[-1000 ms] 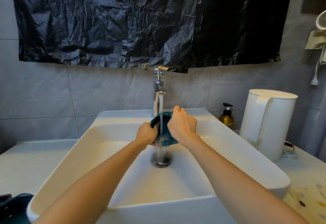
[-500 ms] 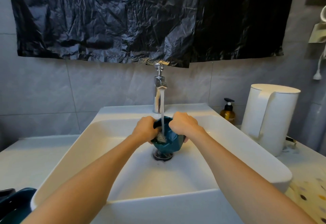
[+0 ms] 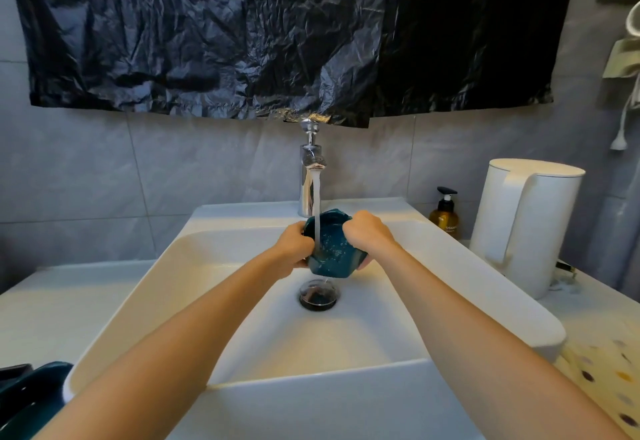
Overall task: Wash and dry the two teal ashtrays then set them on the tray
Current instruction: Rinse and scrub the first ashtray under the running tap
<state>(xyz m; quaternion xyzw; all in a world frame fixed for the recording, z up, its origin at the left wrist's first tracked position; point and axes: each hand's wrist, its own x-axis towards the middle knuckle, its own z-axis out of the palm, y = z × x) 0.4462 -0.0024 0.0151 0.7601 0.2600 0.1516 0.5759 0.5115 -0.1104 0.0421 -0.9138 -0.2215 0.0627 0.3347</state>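
The teal ashtray (image 3: pixel 329 247) sits between the two hands, tilted with its hollow toward the person, and water (image 3: pixel 316 204) from the tap (image 3: pixel 310 166) runs into it. The left hand (image 3: pixel 292 251) grips its left rim. The right hand (image 3: pixel 369 235) curls over its right edge, fingers closed on it. It looks like glazed pottery: stiff, fairly heavy, breakable and slippery when wet. A hold on opposite rims with fingers under the base seems safest above the hard sink (image 3: pixel 166 266). Directly below the hands lies the drain (image 3: pixel 319 296). Well to the left of the left hand, a dark teal shape (image 3: pixel 31 394) is probably the second ashtray. Right of the right hand stand a soap bottle (image 3: pixel 445 214) and a white jug (image 3: pixel 526 228).
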